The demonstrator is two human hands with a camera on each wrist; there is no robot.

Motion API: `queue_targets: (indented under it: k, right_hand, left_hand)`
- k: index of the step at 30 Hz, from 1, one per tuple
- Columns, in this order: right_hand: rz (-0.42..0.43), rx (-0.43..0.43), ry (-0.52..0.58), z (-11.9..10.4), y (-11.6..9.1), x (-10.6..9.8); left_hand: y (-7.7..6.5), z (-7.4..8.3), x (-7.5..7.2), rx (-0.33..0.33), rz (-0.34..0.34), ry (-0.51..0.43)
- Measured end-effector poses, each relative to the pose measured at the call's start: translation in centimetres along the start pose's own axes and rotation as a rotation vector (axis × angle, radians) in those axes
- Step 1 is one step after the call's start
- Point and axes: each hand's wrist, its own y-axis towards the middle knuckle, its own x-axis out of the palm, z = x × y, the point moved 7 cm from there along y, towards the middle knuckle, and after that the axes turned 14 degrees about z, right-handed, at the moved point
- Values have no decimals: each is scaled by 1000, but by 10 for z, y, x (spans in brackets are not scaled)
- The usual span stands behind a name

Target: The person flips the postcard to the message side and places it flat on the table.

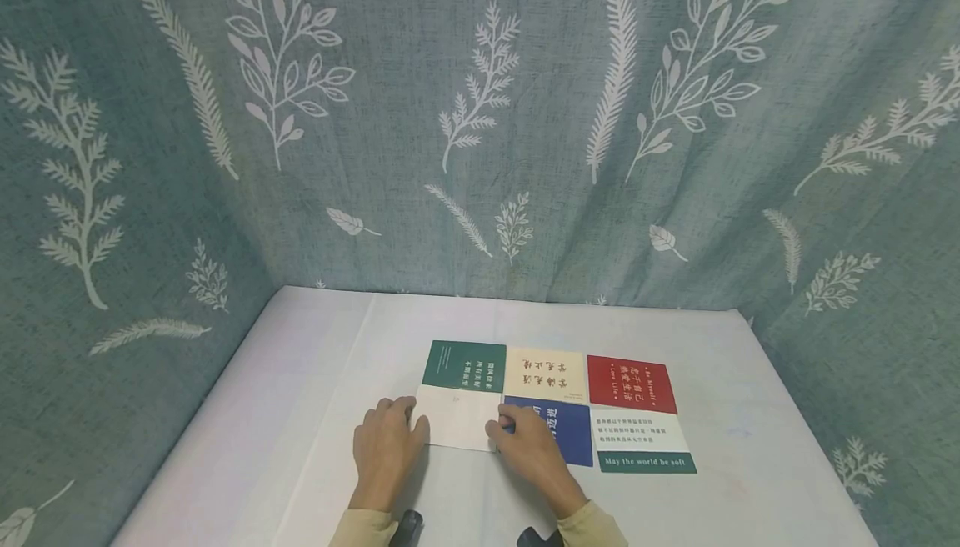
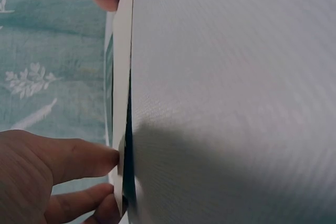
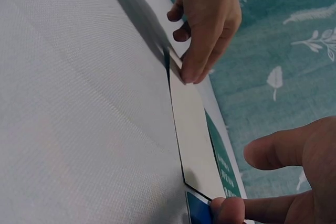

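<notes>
A blank cream card (image 1: 457, 418) lies between my two hands, its long near edge lifted slightly, with a dark strip showing beneath it in the left wrist view. My left hand (image 1: 386, 447) pinches its left end, thumb and fingers at the edge. At the other end is my right hand (image 1: 528, 447), over part of a blue card (image 1: 573, 434). In the right wrist view, the right thumb (image 3: 273, 148) stands apart from the card, while a bent fingertip touches near its corner. A green card (image 1: 465, 363) with white writing adjoins the cream card's far edge.
Behind the blue card lies a cream card with brown writing (image 1: 543, 373). To the right are a red card (image 1: 630, 383) and a white-and-green card (image 1: 641, 440). All rest on a white-covered table (image 1: 315, 363), enclosed by a leaf-patterned teal curtain (image 1: 405, 97).
</notes>
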Motion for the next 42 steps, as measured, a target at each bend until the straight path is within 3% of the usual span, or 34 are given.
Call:
queue_targets:
  k: [13,21,29,37,42]
  right_hand:
    - [-4,14,11,1,-2,-1]
    - [16,-4,20,0,-2,-12]
    - [95,-23,37,1,-6,-47]
    - [193,-48,9,13,-5,-85]
    - [212,-41,-15,22,-6,-101]
  left_hand:
    - [0,0,-2,2,1,-18]
    - [0,1,-6,-26,8,-14]
    - [-3,28,-13,34,56,-108]
    - [-8,58,-11,123,110,-122]
    - [-13,72,-7,155,98,-120]
